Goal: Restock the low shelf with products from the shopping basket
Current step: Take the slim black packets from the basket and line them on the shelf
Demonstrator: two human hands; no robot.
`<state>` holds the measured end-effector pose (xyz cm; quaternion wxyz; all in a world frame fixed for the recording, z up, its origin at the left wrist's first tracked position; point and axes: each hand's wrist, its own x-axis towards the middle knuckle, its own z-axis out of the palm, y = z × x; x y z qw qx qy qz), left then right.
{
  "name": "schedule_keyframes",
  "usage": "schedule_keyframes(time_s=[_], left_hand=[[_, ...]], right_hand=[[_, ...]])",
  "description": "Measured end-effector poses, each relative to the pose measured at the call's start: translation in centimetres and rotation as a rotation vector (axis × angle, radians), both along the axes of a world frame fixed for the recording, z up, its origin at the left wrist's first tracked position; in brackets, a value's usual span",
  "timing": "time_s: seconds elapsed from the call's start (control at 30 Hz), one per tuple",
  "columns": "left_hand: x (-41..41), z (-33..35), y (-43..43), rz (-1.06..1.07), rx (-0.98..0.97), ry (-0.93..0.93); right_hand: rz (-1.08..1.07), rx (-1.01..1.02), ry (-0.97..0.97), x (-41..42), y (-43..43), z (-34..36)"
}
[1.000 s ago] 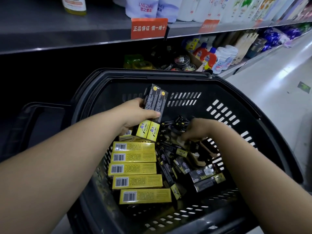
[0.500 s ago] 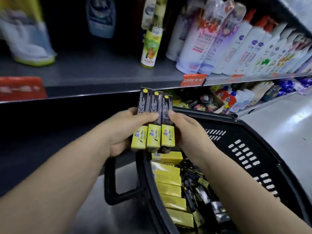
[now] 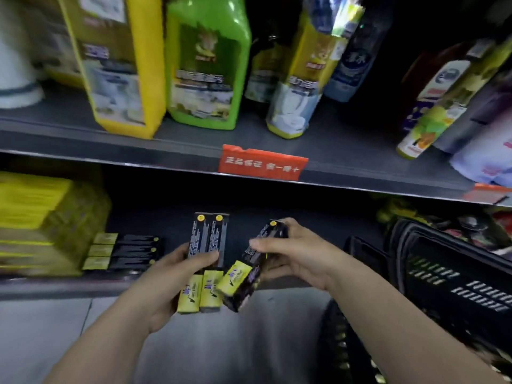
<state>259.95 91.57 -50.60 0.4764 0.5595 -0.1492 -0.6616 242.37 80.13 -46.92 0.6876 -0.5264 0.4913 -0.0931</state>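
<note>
L hand (image 3: 177, 275) grips two black-yellow boxes (image 3: 206, 261) upright; R hand (image 3: 293, 253) grips a third box (image 3: 249, 267), tilted, just beside them (none placed yet). Three like boxes (image 3: 124, 252) lie on the low shelf (image 3: 69, 284) by a yellow stack (image 3: 41, 223). Basket (image 3: 443, 286) at right, contents unclear, so prob. more to go. Grey floor (image 3: 249, 342); bottles (image 3: 207, 65) on the shelf above.

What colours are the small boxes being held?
The boxes are black with a yellow end; the head view shows it.

Both bare forearms reach forward; the left hand (image 3: 173, 278) grips two upright boxes (image 3: 208, 236), the right hand (image 3: 295, 254) pinches a tilted box (image 3: 238, 279).
</note>
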Motion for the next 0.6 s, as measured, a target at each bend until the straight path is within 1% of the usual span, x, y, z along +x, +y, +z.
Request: schedule_keyframes(time_s=[0.07,0.13,0.17,0.23,0.27,0.37,0.47,0.6], left_hand=[[2.3,-1.8,1.5,0.158,0.048,-0.020],[4.0,-3.7,3.1,0.290,0.101,-0.037],[4.5,-4.5,3.8,0.335,0.127,-0.033],[5.3,-6.0,4.7,0.417,0.162,-0.021],[5.5,-6.6,4.9,0.453,0.181,-0.016],[5.9,-7.4,4.6,0.576,0.203,0.073],[5.8,-7.7,4.0,0.680,0.194,0.175],[6.0,-7.9,4.1,0.732,0.185,0.233]], right_hand=[[-0.080,-0.071,0.059,2.2,-0.3,-1.4],[-0.133,-0.202,0.178,4.2,-0.9,-3.2],[-0.173,-0.253,0.208,5.1,-1.2,-4.3],[-0.232,-0.328,0.191,6.9,-1.7,-6.7],[-0.230,-0.369,0.179,8.1,-1.9,-7.8],[-0.129,-0.507,0.174,12.2,-2.3,-11.4],[0.006,-0.593,0.149,16.7,-2.7,-14.4],[0.186,-0.712,0.164,21.6,-3.7,-17.5]])
